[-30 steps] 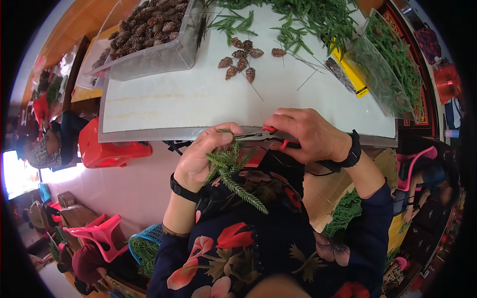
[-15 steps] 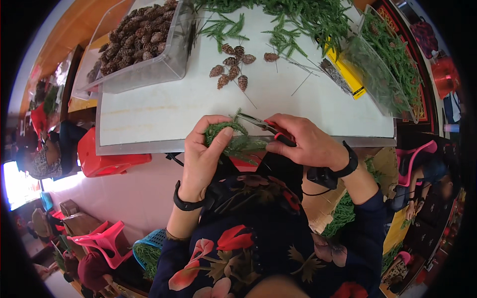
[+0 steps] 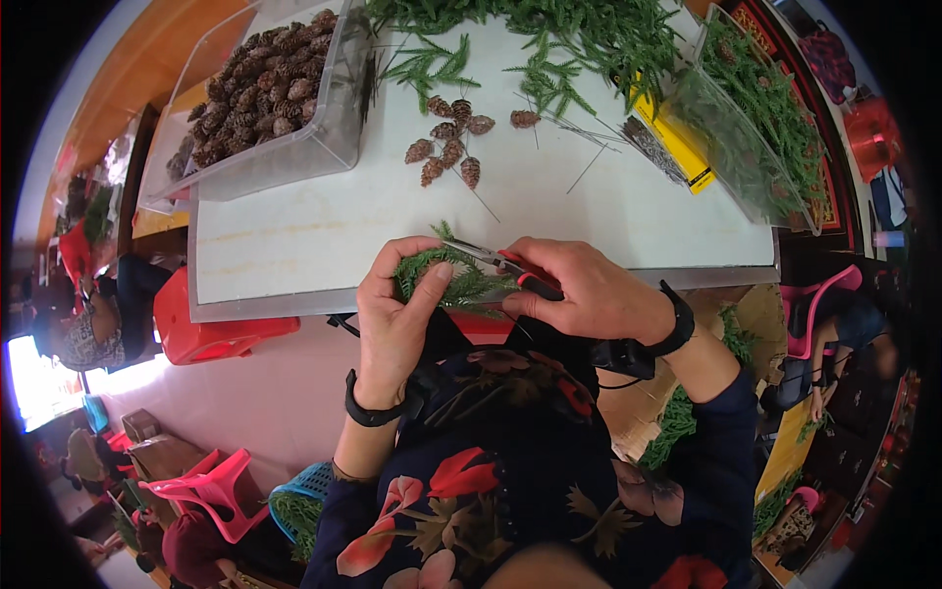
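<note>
My left hand [image 3: 391, 312] is closed around a green artificial pine sprig [image 3: 469, 285], thumb pressed on top, just over the table's near edge. My right hand [image 3: 592, 294] grips red-and-black handled pliers [image 3: 530, 279]. Their long metal jaws point left and reach the sprig beside my left fingertips; whatever lies between the jaws is too small to make out. Beyond my hands, several brown pine cones [image 3: 450, 147] lie in a loose cluster on the white tabletop [image 3: 324, 221], some with thin wire stems. A single cone [image 3: 524, 119] rests to their right.
A clear plastic bin of pine cones [image 3: 339, 137] stands at the back left. Green sprigs [image 3: 608, 39] are heaped at the back. Thin wires on a yellow packet [image 3: 677, 147] lie beside another clear bin [image 3: 721, 147] of greenery. A red stool [image 3: 211, 319] is left of the table.
Both hands have shifted slightly left together with the sprig and pliers. The plier jaws have moved further in over the sprig, closer to my left fingers.
</note>
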{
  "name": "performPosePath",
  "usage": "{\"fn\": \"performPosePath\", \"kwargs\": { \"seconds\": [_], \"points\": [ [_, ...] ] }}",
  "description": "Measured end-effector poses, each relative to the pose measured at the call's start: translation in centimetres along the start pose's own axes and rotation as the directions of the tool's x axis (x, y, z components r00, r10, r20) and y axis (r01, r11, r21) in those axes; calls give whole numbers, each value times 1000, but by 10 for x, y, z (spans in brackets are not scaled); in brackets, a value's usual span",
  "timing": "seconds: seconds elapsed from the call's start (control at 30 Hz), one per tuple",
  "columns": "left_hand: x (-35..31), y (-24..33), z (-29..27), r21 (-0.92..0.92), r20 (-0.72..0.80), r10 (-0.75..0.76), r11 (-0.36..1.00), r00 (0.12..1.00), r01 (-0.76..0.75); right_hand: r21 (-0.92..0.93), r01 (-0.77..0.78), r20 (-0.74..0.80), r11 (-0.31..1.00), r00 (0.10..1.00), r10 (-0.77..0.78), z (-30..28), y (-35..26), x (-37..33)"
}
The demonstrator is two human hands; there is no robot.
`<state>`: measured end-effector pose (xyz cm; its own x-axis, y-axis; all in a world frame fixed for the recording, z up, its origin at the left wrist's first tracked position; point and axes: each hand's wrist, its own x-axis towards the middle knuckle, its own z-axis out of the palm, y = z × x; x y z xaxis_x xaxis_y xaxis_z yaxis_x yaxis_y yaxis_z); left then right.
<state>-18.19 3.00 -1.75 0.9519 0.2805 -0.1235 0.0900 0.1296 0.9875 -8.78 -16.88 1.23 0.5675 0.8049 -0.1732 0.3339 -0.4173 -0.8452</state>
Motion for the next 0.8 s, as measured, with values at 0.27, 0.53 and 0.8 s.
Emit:
{"fn": "performPosePath", "kwargs": {
  "seconds": [0.27, 0.53, 0.8],
  "points": [
    [-1, 5, -1, -107, 16, -104, 989, 994, 105, -38, -18, -29, 999, 999, 17, 9, -4, 0],
    [-2, 2, 2, -87, 16, -72, 993, 997, 73, -220, 26, -130, 975, 990, -55, 16, -7, -5],
    [-3, -5, -1, 18, -15, 4, 1000, 1000, -4, -260, -30, -79, 965, 997, 9, 20, -12, -2]
  ]
}}
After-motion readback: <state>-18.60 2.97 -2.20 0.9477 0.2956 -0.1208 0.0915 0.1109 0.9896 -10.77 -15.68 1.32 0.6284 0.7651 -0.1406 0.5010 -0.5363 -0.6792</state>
